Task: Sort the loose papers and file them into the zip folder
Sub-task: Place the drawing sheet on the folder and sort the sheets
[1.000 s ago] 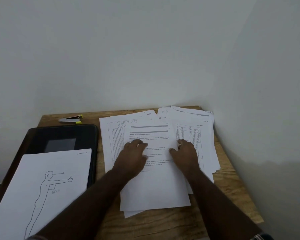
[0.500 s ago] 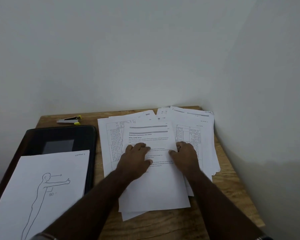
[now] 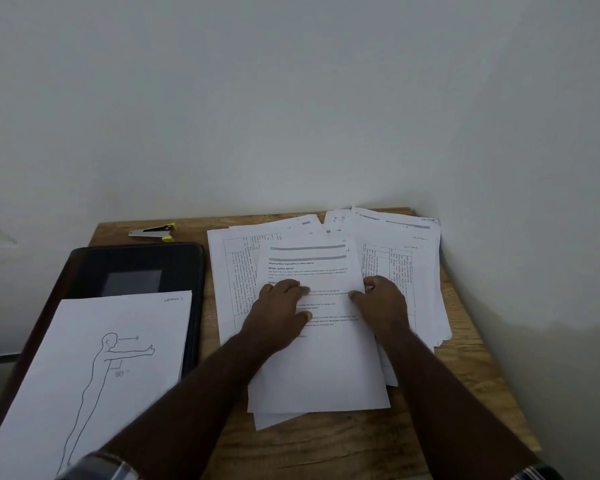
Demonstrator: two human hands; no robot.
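Both hands lie flat on the top sheet [image 3: 321, 358] of the papers [image 3: 409, 268], left hand [image 3: 280, 311] and right hand [image 3: 381, 303] with fingers spread, pinning it for reading. Folder [image 3: 136, 268] sits left on the surface [image 3: 471, 393], one sorted drawing [image 3: 94, 368] resting on it.

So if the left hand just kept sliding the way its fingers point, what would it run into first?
The left hand points up the top printed sheet toward the wall. It would probably cross that sheet onto the fanned papers behind; nothing else seems to lie before the wall.
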